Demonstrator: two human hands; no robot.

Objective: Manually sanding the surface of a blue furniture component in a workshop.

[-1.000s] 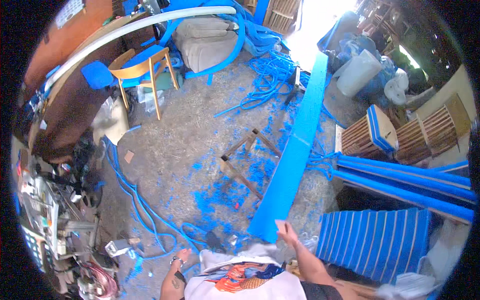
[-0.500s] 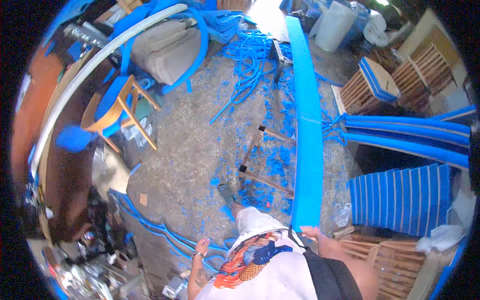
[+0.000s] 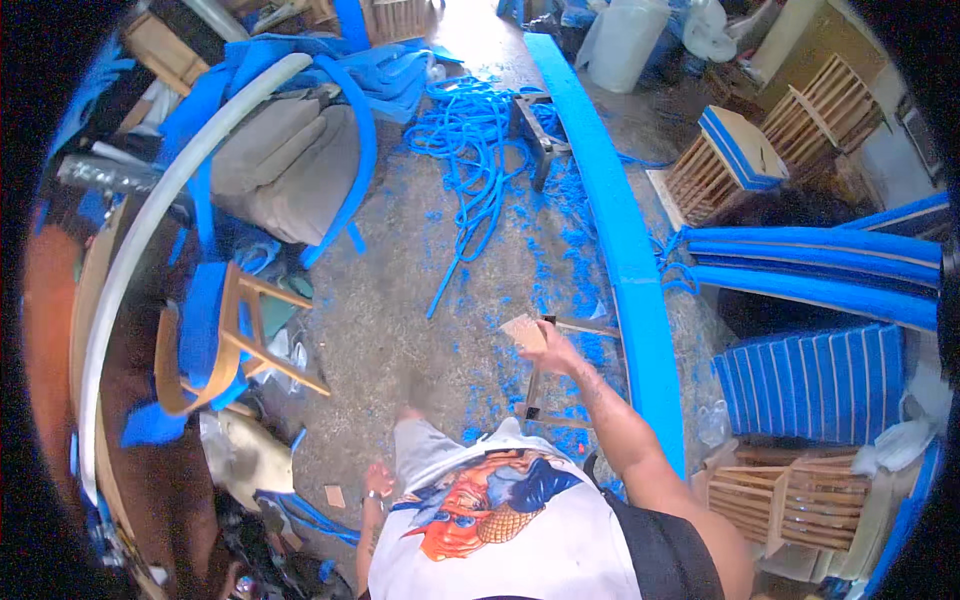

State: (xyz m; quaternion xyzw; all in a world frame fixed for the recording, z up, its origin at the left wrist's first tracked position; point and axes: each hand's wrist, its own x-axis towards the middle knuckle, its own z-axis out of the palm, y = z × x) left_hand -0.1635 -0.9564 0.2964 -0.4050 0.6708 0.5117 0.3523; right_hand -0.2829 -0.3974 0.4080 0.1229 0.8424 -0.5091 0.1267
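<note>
My right hand [image 3: 552, 350] is closed around a pale tan, flat rectangular piece [image 3: 522, 332], whose exact kind I cannot make out. It is held out over the floor, left of a long bright-blue plank [image 3: 640, 300]. The plank rests on low metal-framed stands; the nearer stand [image 3: 533, 385] shows below my right hand. Beside my left hip hangs my left hand [image 3: 378, 478], fingers loosely apart with nothing visible in them.
A blue-seated wooden chair [image 3: 205, 330] lies tipped at left, near a long curved white strip [image 3: 140, 230] and grey cushions [image 3: 290, 165]. Tangled blue strips [image 3: 465, 150] and blue scraps litter the floor. Slatted wooden frames [image 3: 785, 500] and blue-striped pieces [image 3: 810, 385] stand at right.
My right hand has moved from the plank's near end forward and left, now showing the tan piece. My left hand has shifted slightly left. The whole view has turned.
</note>
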